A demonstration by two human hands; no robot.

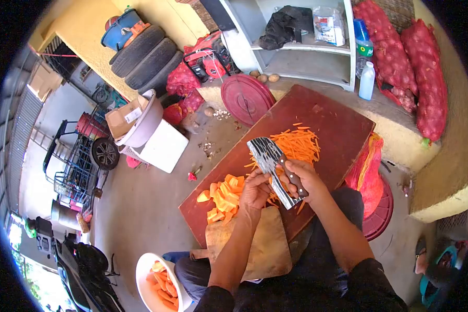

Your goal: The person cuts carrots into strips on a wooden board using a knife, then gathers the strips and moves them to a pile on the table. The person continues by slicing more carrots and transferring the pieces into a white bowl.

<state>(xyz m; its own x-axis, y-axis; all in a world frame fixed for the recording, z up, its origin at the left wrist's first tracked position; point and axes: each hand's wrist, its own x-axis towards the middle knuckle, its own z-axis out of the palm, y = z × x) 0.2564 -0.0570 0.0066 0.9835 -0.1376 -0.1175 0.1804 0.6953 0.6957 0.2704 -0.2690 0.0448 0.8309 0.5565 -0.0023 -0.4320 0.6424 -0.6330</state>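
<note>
A wide cleaver [268, 161] with a dark patterned blade and brown handle is held up over the red table [322, 125]. My right hand [304, 179] is wrapped round its handle. At the blade's lower edge is my left hand [256, 188], its fingers bent close to the metal; what they pinch, if anything, is too small to tell. Cut carrot chunks [224, 197] lie in a pile left of my left hand. Beyond the cleaver spreads a heap of thin carrot strips [299, 144]. Nearest my body is a wooden cutting board [260, 249], partly under my left forearm.
A white tub [140, 281] of carrots stands at lower left. Behind the table are a round red lid [247, 99], a shelf [307, 67] and red mesh sacks [424, 78]. A white box [164, 143] with a basin stands left, and a motorcycle [73, 265] is parked at lower left.
</note>
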